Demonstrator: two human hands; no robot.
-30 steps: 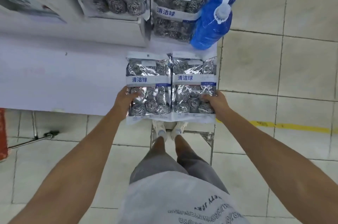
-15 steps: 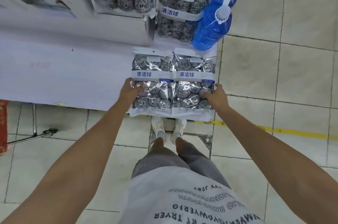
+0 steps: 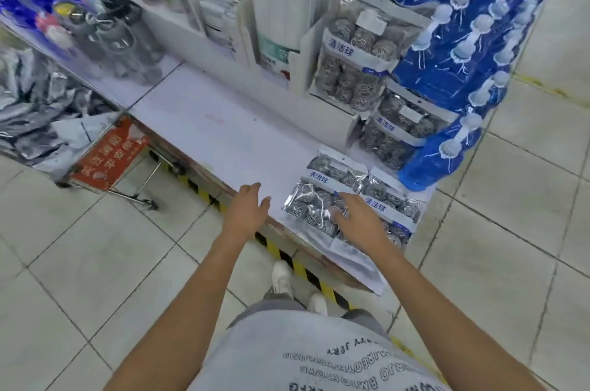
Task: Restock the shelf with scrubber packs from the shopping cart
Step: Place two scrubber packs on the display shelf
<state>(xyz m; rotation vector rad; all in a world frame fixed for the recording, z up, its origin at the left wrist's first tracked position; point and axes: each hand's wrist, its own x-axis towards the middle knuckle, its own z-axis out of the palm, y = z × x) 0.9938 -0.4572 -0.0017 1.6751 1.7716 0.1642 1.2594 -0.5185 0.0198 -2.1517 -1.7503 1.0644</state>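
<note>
Nearest the camera, both forearms reached out over a grey printed shirt and white shoes standing on the tiled floor. The left hand hovered with its fingers spread and loose, holding nothing, over the front edge of the white shelf, just to the left of the packs. The right hand lay with fingers straight over the two scrubber packs, its fingertips on the shiny film where the two met; whether it pressed down or only touched could not be told. The two packs lay flat, side by side and touching, at the shelf's front right corner, directly under and beyond the right hand.

Beyond the right hand, further scrubber packs stood upright in a white display box, with another pack leaning just in front of it. To the right of these stood blue bottles with white caps. Far off to the left of the left hand, a shopping cart with a red sign stood beside the shelf's edge, its contents blurred.
</note>
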